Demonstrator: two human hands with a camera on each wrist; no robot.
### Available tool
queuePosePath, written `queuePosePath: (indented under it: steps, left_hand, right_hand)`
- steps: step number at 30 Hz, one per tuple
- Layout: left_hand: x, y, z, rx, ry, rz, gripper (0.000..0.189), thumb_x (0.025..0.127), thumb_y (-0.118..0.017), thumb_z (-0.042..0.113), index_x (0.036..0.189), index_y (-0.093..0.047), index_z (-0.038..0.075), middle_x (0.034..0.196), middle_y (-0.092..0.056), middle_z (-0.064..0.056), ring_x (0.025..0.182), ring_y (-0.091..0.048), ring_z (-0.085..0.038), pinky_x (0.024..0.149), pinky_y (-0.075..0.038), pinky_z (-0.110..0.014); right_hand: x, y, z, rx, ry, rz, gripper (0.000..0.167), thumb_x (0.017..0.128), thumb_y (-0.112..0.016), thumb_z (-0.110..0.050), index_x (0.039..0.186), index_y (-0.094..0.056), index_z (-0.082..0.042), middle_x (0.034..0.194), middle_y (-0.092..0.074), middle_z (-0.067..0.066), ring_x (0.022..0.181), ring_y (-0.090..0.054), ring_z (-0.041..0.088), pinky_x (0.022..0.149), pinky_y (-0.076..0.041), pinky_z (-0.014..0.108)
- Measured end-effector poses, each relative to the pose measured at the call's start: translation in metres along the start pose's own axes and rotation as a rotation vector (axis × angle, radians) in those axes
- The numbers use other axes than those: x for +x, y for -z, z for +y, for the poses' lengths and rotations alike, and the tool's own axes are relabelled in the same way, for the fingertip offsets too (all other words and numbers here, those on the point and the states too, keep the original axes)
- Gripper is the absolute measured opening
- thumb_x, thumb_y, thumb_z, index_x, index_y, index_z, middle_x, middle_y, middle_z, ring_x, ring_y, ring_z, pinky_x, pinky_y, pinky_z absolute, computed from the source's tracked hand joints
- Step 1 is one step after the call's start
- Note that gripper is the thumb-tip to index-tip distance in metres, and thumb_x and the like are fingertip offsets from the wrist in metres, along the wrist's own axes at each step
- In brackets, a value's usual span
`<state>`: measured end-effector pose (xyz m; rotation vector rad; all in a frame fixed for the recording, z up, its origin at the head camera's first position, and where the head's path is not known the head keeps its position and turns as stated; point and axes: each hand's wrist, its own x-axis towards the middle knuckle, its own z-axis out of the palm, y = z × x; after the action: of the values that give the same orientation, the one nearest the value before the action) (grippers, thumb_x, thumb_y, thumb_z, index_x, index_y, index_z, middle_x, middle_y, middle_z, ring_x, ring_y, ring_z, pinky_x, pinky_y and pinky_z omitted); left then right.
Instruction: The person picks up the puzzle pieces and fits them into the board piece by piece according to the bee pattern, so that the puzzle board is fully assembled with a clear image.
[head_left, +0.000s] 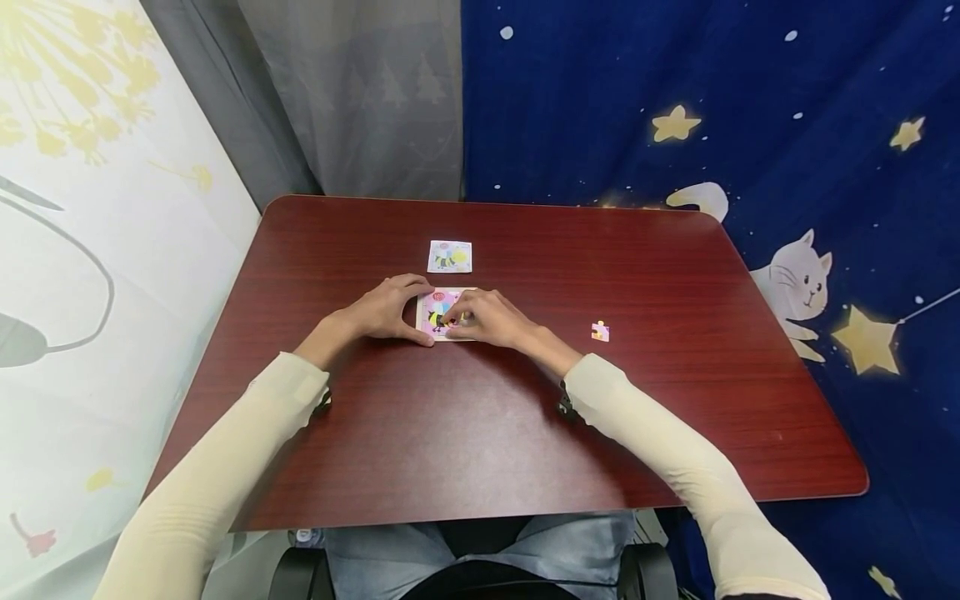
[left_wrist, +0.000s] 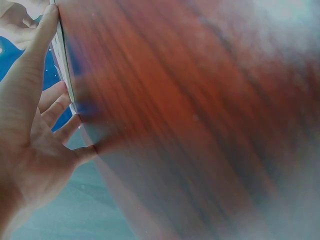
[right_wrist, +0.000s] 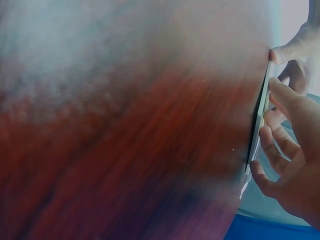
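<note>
A small jigsaw puzzle board (head_left: 431, 305) with a pale rim and a pink bee picture lies flat on the table. My left hand (head_left: 392, 308) grips its left side, the thumb at the near edge and the fingers toward the far edge. Over the board's right part lies my right hand (head_left: 489, 318), its bent fingers touching the picture and hiding much of it. The right thumb meets the board's near edge in the right wrist view. Whether a piece sits between the right fingers is hidden. Behind the board lies a picture card (head_left: 450, 257) with a bee.
One loose jigsaw piece (head_left: 600, 331), pink, white and yellow, lies on the dark red table (head_left: 675, 375) to the right of the board. A grey curtain and a blue one with stars hang behind the table, with a white patterned one at the left.
</note>
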<state>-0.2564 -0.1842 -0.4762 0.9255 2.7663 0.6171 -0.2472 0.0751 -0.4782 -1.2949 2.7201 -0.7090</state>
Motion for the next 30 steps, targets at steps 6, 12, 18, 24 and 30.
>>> queuePosePath:
  steps: [6, 12, 18, 24, 30]
  left_hand:
    - [-0.0005, -0.0015, -0.001, -0.007, 0.006, -0.005, 0.104, 0.07, -0.09, 0.063, 0.15, -0.053, 0.008, 0.154, -0.045, -0.012, 0.148, -0.037, -0.029, 0.123, -0.02, -0.057]
    - [-0.0011, -0.002, -0.0007, -0.01, 0.005, -0.006, 0.105, 0.07, -0.09, 0.063, 0.15, -0.053, 0.007, 0.154, -0.045, -0.012, 0.148, -0.037, -0.029, 0.123, -0.021, -0.057]
    - [-0.002, -0.0018, -0.0006, -0.01, 0.007, -0.008, 0.106, 0.07, -0.09, 0.063, 0.151, -0.052, 0.007, 0.155, -0.045, -0.012, 0.148, -0.036, -0.029, 0.123, -0.021, -0.058]
    - [-0.0011, -0.0009, -0.0011, -0.007, 0.016, -0.012, 0.106, 0.07, -0.089, 0.065, 0.152, -0.052, 0.008, 0.155, -0.044, -0.012, 0.147, -0.037, -0.029, 0.123, -0.023, -0.056]
    - [0.0004, -0.0009, -0.0011, -0.014, 0.019, -0.013, 0.105, 0.071, -0.089, 0.064, 0.152, -0.051, 0.009, 0.157, -0.043, -0.012, 0.148, -0.036, -0.029, 0.123, -0.021, -0.058]
  right_hand:
    - [0.0007, -0.0001, -0.0005, -0.01, -0.007, -0.023, 0.022, 0.095, -0.078, -0.036, 0.113, -0.081, -0.024, 0.103, -0.068, -0.006, 0.093, -0.064, 0.007, 0.08, -0.051, 0.023]
    - [0.001, 0.0022, -0.0018, -0.014, -0.001, -0.046, 0.022, 0.095, -0.078, -0.033, 0.115, -0.081, -0.023, 0.102, -0.068, -0.005, 0.091, -0.065, 0.008, 0.078, -0.051, 0.025]
    - [0.0038, 0.0054, -0.0017, -0.026, 0.025, -0.078, 0.023, 0.095, -0.078, -0.031, 0.116, -0.081, -0.021, 0.099, -0.068, -0.003, 0.09, -0.066, 0.011, 0.076, -0.051, 0.027]
    - [0.0056, 0.0064, -0.0019, -0.045, 0.02, -0.092, 0.022, 0.096, -0.077, -0.032, 0.116, -0.081, -0.022, 0.094, -0.069, -0.007, 0.087, -0.064, 0.007, 0.075, -0.05, 0.027]
    - [0.0052, 0.0039, -0.0037, -0.047, -0.01, -0.043, 0.018, 0.096, -0.077, -0.032, 0.111, -0.082, -0.023, 0.091, -0.069, -0.009, 0.083, -0.063, 0.006, 0.072, -0.049, 0.027]
